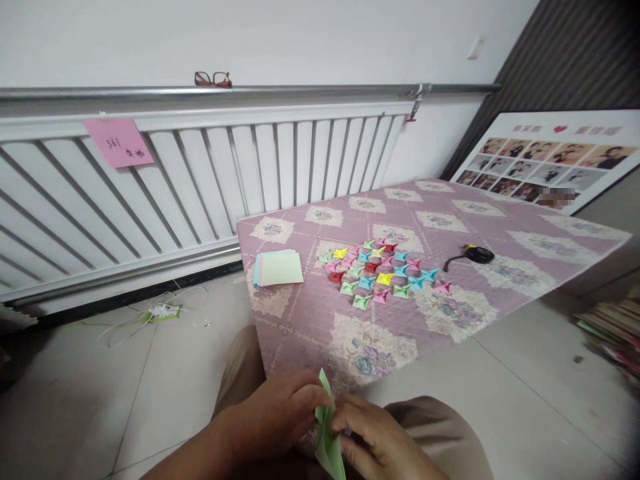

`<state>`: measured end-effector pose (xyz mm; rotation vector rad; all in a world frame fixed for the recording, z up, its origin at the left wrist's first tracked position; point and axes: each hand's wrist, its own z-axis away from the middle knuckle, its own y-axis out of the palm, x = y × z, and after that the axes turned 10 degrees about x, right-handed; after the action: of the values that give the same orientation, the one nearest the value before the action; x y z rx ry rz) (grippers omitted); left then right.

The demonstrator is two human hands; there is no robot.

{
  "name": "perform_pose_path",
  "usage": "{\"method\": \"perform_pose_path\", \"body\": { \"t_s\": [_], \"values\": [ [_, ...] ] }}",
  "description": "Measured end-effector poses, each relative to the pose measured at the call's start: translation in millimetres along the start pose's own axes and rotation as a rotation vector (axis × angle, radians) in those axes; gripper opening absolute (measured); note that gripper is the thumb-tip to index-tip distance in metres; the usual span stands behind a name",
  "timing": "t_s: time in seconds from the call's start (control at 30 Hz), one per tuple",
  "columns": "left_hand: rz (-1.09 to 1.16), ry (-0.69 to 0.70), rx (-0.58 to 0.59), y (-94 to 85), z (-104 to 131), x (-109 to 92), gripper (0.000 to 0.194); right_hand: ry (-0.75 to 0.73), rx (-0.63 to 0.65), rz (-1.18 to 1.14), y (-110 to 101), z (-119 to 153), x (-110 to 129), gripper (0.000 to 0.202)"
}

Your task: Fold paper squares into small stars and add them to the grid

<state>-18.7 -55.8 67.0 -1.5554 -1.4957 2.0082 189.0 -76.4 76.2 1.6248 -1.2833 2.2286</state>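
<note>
Between my two hands, low in the head view and over my lap, is a folded piece of green paper (330, 445). My left hand (277, 407) grips its left side with the fingers curled around the edge. From the right, my right hand (373, 433) pinches the same paper, its fingertips partly hidden in the fold. On the table ahead, several small folded paper shapes (385, 279) in green, blue, pink, yellow and red lie in slanted rows. To their left rests a stack of flat coloured paper sheets (283, 268), pale green on top.
A coiled black cable (479, 254) lies right of the folded shapes on the flowered tablecloth (310, 327). Behind the table runs a white radiator (280, 160) with a pink note (119, 142). Glasses (213, 79) sit on the pipe. A power strip (164, 311) is on the floor.
</note>
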Motion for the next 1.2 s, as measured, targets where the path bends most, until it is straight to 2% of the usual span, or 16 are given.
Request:
{"method": "perform_pose_path", "body": {
  "t_s": [0.17, 0.33, 0.5, 0.63, 0.77, 0.9, 1.07, 1.2],
  "values": [
    [-0.131, 0.028, 0.055, 1.3, -1, 1, 0.015, -0.004, -0.015, 0.015, 2, 1, -4, 0.008],
    [-0.252, 0.058, 0.024, 1.0, 2, 1, 0.012, -0.003, -0.047, 0.036, 4, 4, -8, 0.008],
    [-0.366, 0.087, -0.004, -6.6, 3, -4, 0.012, -0.020, -0.033, 0.059, 6, 4, -11, 0.008],
    [-0.396, 0.198, 0.107, -11.7, 2, -4, 0.011, -0.005, -0.009, 0.106, 5, 3, -9, 0.009],
    [-0.398, 0.210, 0.196, -12.1, 2, 0, 0.009, 0.014, -0.006, 0.143, 0, 3, -3, 0.010],
    [-0.365, 0.209, 0.216, -9.8, 4, 4, 0.008, 0.030, 0.008, 0.169, -4, 6, 0, 0.014],
    [-0.381, 0.132, 0.165, -9.1, 8, 7, 0.014, 0.057, 0.007, 0.157, -4, 10, -4, 0.016],
    [-0.164, 0.044, 0.043, -13.3, 9, 2, 0.014, 0.075, -0.029, 0.122, -5, 13, -7, 0.011]
  ]
}}
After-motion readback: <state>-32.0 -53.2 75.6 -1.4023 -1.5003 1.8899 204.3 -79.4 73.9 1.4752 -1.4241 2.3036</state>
